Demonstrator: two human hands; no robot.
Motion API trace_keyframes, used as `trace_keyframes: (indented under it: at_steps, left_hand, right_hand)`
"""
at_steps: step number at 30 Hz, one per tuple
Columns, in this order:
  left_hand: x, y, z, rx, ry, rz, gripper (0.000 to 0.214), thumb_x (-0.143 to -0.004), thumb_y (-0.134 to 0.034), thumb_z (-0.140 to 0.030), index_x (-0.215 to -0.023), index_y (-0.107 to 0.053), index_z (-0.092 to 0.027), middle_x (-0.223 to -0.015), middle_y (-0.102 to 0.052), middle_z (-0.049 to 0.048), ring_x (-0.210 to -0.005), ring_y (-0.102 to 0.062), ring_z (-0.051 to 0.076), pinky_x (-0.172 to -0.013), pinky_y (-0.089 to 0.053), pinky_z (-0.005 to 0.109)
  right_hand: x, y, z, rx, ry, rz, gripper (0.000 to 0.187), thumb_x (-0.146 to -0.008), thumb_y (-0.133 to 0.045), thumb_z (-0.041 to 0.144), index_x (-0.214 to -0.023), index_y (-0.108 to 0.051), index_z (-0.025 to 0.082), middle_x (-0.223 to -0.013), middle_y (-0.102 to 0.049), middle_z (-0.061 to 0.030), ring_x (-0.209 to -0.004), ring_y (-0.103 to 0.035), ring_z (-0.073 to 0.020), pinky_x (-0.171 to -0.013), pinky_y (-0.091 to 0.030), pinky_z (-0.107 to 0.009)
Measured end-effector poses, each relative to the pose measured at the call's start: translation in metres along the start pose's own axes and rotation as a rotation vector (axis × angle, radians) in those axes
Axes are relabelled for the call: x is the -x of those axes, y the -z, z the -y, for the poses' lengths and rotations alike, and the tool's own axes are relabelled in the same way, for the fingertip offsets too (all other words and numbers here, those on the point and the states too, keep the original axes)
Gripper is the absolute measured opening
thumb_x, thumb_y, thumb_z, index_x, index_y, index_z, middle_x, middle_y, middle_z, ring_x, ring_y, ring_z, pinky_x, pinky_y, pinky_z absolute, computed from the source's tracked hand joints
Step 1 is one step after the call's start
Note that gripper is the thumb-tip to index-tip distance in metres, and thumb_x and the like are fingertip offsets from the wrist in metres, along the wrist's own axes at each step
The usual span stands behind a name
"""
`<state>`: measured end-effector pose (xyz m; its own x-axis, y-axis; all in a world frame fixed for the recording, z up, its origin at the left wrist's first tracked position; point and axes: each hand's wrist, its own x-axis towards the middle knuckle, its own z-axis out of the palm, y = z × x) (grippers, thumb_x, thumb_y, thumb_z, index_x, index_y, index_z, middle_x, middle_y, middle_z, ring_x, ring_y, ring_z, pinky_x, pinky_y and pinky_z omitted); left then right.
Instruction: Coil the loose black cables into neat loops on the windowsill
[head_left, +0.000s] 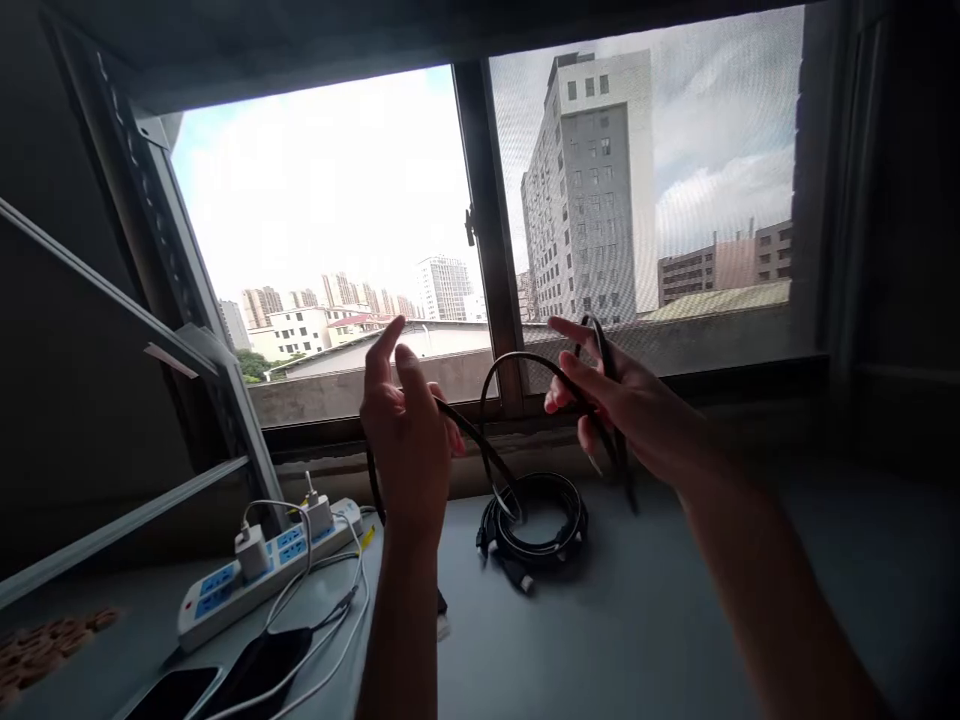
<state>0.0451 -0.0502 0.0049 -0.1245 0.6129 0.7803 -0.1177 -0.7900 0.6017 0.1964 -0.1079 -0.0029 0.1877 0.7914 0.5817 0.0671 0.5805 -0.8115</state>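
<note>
My left hand (409, 420) is raised over the table, thumb and index finger sticking up, the other fingers curled round a black cable (469, 428). From there the cable runs down to the right, then arches up to my right hand (611, 390). Loops of it pass between the thumb and fingers of that hand, and a length hangs below the palm. Between and below my hands, a coil of black cable (534, 552) with several plugs lies on the table. Part of a black plug (442, 604) shows beside my left forearm.
At left on the grey-blue table (600, 650) are a white power strip (270, 575) with chargers, white cords and two dark phones (266, 660). A metal rack (202, 300) stands at left. Behind the table is a sliding window (499, 250). Brown pieces (52, 645) lie at the left edge.
</note>
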Motion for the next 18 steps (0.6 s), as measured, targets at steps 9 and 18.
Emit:
trace_keyframes:
  at_steps: [9,18]
  left_hand:
    - [0.013,-0.023,0.014,0.003,0.162,0.387,0.054,-0.090,-0.044,-0.047,-0.132,-0.037,-0.015,-0.041,-0.047,-0.0036,-0.027,-0.040,0.011,-0.028,-0.028,0.017]
    - [0.003,-0.005,0.006,0.036,0.101,0.587,0.056,-0.089,-0.046,-0.046,-0.136,-0.031,-0.020,-0.038,-0.045,-0.0058,-0.026,-0.039,0.011,-0.030,-0.032,0.017]
  right_hand:
    - [0.015,-0.011,0.000,0.313,0.048,0.220,0.071,-0.074,-0.072,0.043,-0.134,-0.039,0.024,-0.068,-0.055,0.0017,-0.045,-0.043,-0.0072,-0.038,-0.034,-0.016]
    - [0.010,0.005,0.000,0.531,0.174,0.061,0.038,-0.079,-0.058,0.015,-0.116,-0.059,0.021,-0.065,-0.052,0.0032,-0.051,-0.044,-0.0065,-0.044,-0.038,-0.014]
